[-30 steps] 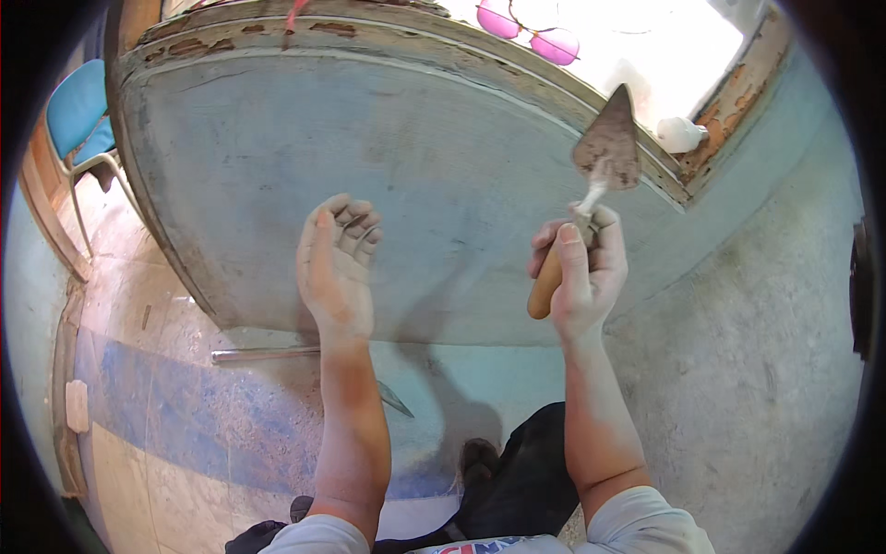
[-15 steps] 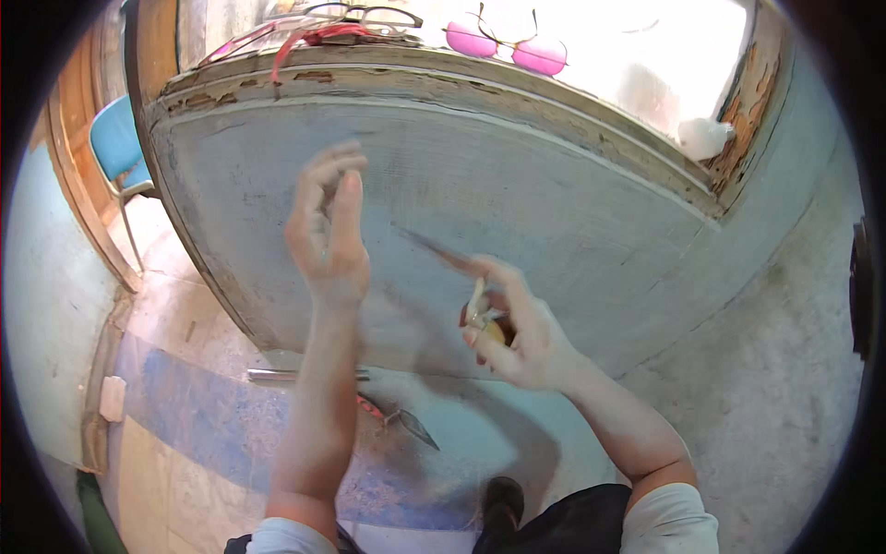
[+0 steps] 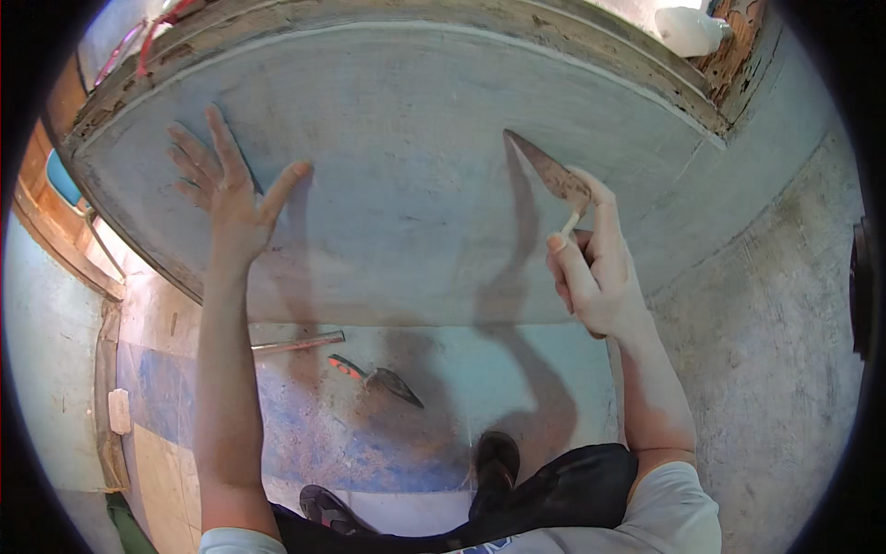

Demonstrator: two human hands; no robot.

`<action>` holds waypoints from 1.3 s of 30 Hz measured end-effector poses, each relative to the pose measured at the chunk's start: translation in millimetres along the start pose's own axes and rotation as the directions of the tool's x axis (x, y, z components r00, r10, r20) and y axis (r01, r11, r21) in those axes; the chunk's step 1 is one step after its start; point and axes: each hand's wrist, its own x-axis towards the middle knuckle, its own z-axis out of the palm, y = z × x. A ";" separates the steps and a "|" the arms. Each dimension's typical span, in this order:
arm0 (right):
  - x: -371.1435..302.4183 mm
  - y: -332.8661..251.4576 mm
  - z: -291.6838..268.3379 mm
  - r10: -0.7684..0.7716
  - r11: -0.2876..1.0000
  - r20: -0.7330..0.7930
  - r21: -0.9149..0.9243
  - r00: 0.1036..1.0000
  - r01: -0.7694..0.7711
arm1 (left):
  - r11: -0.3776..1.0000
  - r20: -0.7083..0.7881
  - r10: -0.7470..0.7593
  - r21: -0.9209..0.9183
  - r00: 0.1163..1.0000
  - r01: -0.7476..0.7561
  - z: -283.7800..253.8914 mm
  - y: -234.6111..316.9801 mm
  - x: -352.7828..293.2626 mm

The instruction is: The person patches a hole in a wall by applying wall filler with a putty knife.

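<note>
My right hand (image 3: 595, 263) is closed around the handle of a small pointed trowel (image 3: 551, 173). The trowel's stained metal blade slants up and left, its tip at or close to the grey-blue wall (image 3: 397, 185); whether it touches, I cannot tell. On the left, my left hand (image 3: 226, 189) is spread with fingers apart against the wall or just off it, and holds nothing. A second trowel (image 3: 388, 381) with a red and black handle lies on the floor below, between my arms. A metal tube (image 3: 300, 343) rests beside it near the wall's foot.
Above the wall runs a worn wooden sill (image 3: 369, 20) with peeling edges. A white bulb-shaped object (image 3: 688, 32) sits at its right end, and a red strap (image 3: 148, 42) hangs at the left. Part of a blue chair (image 3: 63, 177) shows through the doorway. My shoes (image 3: 496, 457) stand on the dusty floor.
My left hand has moved left and spread its fingers. My right hand has moved right and up with the trowel. The view has tipped down, so the glasses on the sill are out of view.
</note>
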 end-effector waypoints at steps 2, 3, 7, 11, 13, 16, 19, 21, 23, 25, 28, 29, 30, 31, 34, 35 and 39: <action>-2.2 -7.5 -3.2 0.026 0.991 -0.034 -0.132 0.999 -0.030 | 1.000 0.007 0.014 -0.007 1.000 -0.014 -0.3 -0.2 -0.5; -4.2 -7.0 -0.3 0.042 0.990 -0.033 -0.135 0.999 -0.046 | 1.000 0.004 0.007 0.002 1.000 -0.007 0.2 0.0 -1.5; -15.5 14.7 18.0 -0.028 0.971 -0.004 -0.239 1.000 0.026 | 0.999 -0.002 0.027 0.026 1.000 -0.027 -1.9 -2.2 -0.9; -21.9 21.0 19.1 -0.043 0.943 0.080 -0.326 0.996 0.067 | 0.998 0.008 0.064 -0.011 0.998 -0.064 -0.3 0.7 -4.6; -14.5 -1.3 13.8 0.005 0.956 0.044 -0.292 0.999 0.008 | 0.989 0.028 0.143 0.023 0.989 -0.144 -6.0 -4.6 -8.0; -15.4 -3.0 23.2 0.031 0.961 0.010 -0.276 0.999 -0.027 | 0.974 0.004 0.222 0.043 0.975 -0.222 -8.4 -17.4 -13.6; -25.8 34.4 34.0 -0.014 0.941 0.065 -0.337 0.998 0.035 | 0.976 0.033 0.215 -0.017 0.976 -0.215 -6.2 -12.5 -13.8; -31.1 34.6 36.8 -0.038 0.929 0.134 -0.359 0.990 0.084 | 0.975 0.030 0.221 0.007 0.975 -0.221 -9.8 -14.1 -14.2; -31.8 21.0 37.5 0.050 0.941 0.157 -0.339 0.986 0.006 | 0.974 0.036 0.222 0.033 0.974 -0.223 -11.9 -19.4 -16.4; -20.0 -7.0 31.1 0.070 0.946 0.061 -0.322 0.996 -0.047 | 0.968 0.018 0.247 0.035 0.969 -0.248 -10.8 -23.1 -16.3; -16.1 -8.4 33.0 0.043 0.940 -0.019 -0.339 0.999 -0.047 | 0.971 0.009 0.237 0.035 0.972 -0.237 -12.6 -26.8 -19.6; -18.5 3.4 35.1 -0.007 0.922 0.003 -0.386 1.000 0.007 | 0.971 0.003 0.239 0.017 0.971 -0.239 -7.4 -26.9 -20.3; -28.8 19.9 36.6 -0.041 0.903 0.104 -0.421 0.994 0.082 | 0.971 -0.007 0.241 0.006 0.971 -0.241 -7.7 -25.7 -17.8; -36.0 31.2 37.6 -0.034 0.899 0.090 -0.432 0.995 0.070 | 0.970 -0.011 0.244 -0.010 0.970 -0.245 -6.9 -24.6 -17.2; -37.5 24.8 38.3 -0.027 0.873 0.134 -0.479 0.991 0.089 | 0.970 0.023 0.239 -0.044 0.971 -0.238 -8.7 -27.2 -20.0; -24.7 -8.3 38.8 -0.036 0.906 0.044 -0.421 0.998 0.051 | 0.969 0.040 0.245 -0.041 0.969 -0.244 -8.6 -33.3 -24.2; -3.8 -31.1 39.0 0.024 0.952 -0.179 -0.296 0.984 -0.077 | 0.956 0.012 0.275 -0.110 0.961 -0.272 -7.4 -39.6 -29.0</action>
